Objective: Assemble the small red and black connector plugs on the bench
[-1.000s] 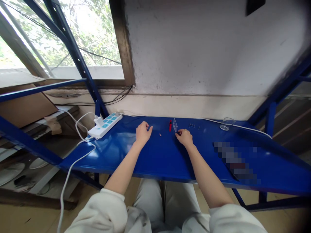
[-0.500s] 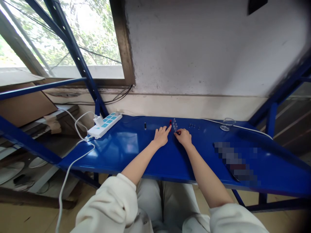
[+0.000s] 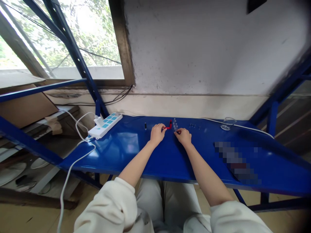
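My left hand (image 3: 157, 134) rests on the blue shelf (image 3: 136, 152) with its fingers pinched on a small red piece (image 3: 168, 126). Just to its right my right hand (image 3: 183, 136) lies on the shelf, its fingertips closed at the near end of a small cluster of clear pieces (image 3: 175, 125). What those fingertips hold is too small to make out. A small dark piece (image 3: 145, 126) stands to the left of my left hand.
A white power strip (image 3: 105, 125) with a white cable lies at the shelf's left back. Several tiny dark bits (image 3: 192, 125) and a clear glass dish (image 3: 226, 123) sit to the right. A white cable runs along the back. A blurred flat object (image 3: 236, 161) lies at right.
My left hand moved from the left side of the shelf to the red piece and closed its fingers on it, leaving the small dark piece uncovered. My right hand stayed put.
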Demonstrator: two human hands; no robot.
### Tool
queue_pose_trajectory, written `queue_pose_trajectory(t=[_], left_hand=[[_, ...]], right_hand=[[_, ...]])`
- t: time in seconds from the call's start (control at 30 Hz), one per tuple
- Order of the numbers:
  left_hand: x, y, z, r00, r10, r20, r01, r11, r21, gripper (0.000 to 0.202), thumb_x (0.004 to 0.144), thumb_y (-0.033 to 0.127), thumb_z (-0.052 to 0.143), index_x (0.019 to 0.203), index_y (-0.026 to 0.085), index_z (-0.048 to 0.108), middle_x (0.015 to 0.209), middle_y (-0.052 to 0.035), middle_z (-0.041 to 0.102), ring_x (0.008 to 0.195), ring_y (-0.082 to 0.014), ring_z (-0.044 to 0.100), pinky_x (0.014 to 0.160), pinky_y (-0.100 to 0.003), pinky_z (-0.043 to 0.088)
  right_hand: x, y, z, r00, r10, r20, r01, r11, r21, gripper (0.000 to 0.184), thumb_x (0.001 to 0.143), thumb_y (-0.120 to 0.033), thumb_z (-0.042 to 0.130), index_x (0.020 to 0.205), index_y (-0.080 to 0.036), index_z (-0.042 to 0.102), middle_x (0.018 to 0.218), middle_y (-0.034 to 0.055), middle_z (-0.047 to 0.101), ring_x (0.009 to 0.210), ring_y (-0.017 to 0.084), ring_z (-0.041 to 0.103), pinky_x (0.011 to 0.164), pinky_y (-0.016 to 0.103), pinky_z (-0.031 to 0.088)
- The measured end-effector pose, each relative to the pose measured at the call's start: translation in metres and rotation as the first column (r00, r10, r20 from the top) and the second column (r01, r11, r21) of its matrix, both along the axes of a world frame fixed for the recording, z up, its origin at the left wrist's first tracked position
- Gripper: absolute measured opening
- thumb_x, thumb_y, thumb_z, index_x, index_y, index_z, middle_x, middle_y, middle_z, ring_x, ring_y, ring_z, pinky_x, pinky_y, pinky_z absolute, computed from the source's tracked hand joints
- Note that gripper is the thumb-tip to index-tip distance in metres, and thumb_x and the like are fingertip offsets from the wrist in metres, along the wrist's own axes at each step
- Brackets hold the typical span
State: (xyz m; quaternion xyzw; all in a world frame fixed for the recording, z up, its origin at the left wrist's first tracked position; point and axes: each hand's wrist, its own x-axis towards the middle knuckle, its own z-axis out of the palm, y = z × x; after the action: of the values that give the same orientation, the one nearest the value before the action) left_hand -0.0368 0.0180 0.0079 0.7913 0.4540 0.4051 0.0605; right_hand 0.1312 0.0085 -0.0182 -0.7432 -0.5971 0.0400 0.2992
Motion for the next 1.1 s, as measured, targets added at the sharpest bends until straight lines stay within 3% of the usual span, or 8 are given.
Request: queue_pose_trajectory(t=[0.13,0.33,0.63,0.93,1.1], left_hand=[[-0.004,-0.008,-0.001,0.985,0.010,0.172,-0.013,1.000,0.015,0.008,0.080,0.024,0.051,0.081,0.018,0.056,0.078,-0.0023,0.059,0.072,-0.0134,0.051,0.069,-0.027,0.042],[-0.002,-0.018,-0.003,0.972,-0.036,0.234,0.027,0.999,0.042,0.009,0.080,0.025,0.051,0.080,0.018,0.056,0.078,-0.0024,0.060,0.072,-0.0130,0.051,0.071,-0.027,0.042],[-0.006,-0.016,-0.005,0.949,-0.036,0.313,0.010,0.996,0.084,0.010,0.080,0.027,0.053,0.080,0.017,0.057,0.076,-0.0025,0.059,0.071,-0.0131,0.052,0.070,-0.027,0.044],[-0.007,-0.017,-0.007,0.957,-0.041,0.286,0.009,0.994,0.113,0.013,0.082,0.027,0.050,0.085,0.018,0.058,0.078,-0.0031,0.059,0.072,-0.0132,0.053,0.070,-0.027,0.046],[-0.007,-0.022,-0.001,0.972,-0.098,0.212,0.068,0.987,0.144,0.023,0.086,0.027,0.044,0.103,0.019,0.057,0.084,-0.0035,0.061,0.078,-0.0133,0.054,0.078,-0.030,0.045]], right_hand=[[0.000,0.003,-0.001,1.000,-0.009,-0.021,0.009,1.000,-0.019,0.018,0.073,-0.035,0.055,0.081,-0.021,0.063,0.087,0.0047,0.062,0.085,0.021,0.054,0.066,0.031,0.035],[-0.001,0.002,0.000,0.999,0.010,-0.034,-0.011,1.000,-0.027,0.014,0.074,-0.031,0.053,0.078,-0.021,0.062,0.083,0.0029,0.062,0.080,0.018,0.054,0.064,0.029,0.031],[-0.014,-0.010,0.010,0.938,0.249,0.242,-0.292,0.943,0.159,0.012,0.077,-0.025,0.050,0.070,-0.018,0.056,0.075,0.0026,0.059,0.076,0.016,0.051,0.062,0.027,0.023],[-0.014,-0.011,0.013,0.912,0.291,0.289,-0.340,0.931,0.135,0.010,0.075,-0.022,0.049,0.067,-0.018,0.053,0.071,0.0029,0.058,0.073,0.016,0.048,0.062,0.027,0.021],[-0.016,-0.014,0.015,0.910,0.282,0.305,-0.331,0.936,0.122,0.010,0.074,-0.021,0.048,0.066,-0.017,0.053,0.072,0.0036,0.058,0.073,0.016,0.048,0.063,0.028,0.021]])
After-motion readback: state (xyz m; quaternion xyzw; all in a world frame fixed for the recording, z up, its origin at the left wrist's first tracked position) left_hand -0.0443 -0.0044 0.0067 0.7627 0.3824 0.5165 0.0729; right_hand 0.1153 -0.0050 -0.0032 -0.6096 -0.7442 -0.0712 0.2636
